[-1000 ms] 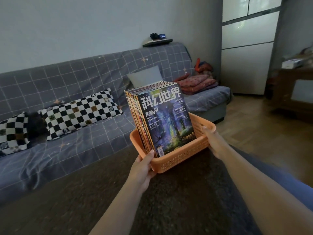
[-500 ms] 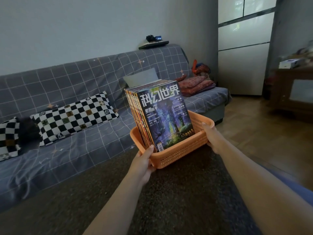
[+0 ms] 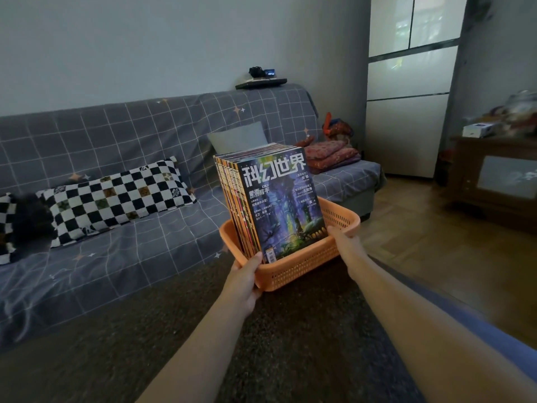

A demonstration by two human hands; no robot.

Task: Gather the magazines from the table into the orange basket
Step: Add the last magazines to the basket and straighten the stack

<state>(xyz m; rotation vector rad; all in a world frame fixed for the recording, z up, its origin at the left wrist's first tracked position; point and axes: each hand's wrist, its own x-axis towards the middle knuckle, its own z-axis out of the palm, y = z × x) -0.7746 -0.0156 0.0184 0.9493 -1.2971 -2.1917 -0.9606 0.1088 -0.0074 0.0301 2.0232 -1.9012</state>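
Observation:
An orange basket [image 3: 299, 270] with lattice walls is held out in front of me above a dark surface. Several magazines [image 3: 279, 205] stand upright inside it, leaning left, the front one with a blue-green cover and large white characters. My left hand [image 3: 244, 282] grips the basket's near left corner, thumb on the rim. My right hand [image 3: 345, 247] grips the right side of the rim. Both arms are stretched forward.
A grey checked sofa [image 3: 122, 158] runs along the wall, with a black-and-white chequered pillow [image 3: 116, 199], a grey cushion [image 3: 236, 138] and folded red blankets [image 3: 331, 155]. A dark wooden cabinet [image 3: 494, 175] stands at the right on a wood floor [image 3: 430, 242].
The basket, held in both hands, has moved slightly forward and away from me; the view has shifted a little. Both grips stay the same.

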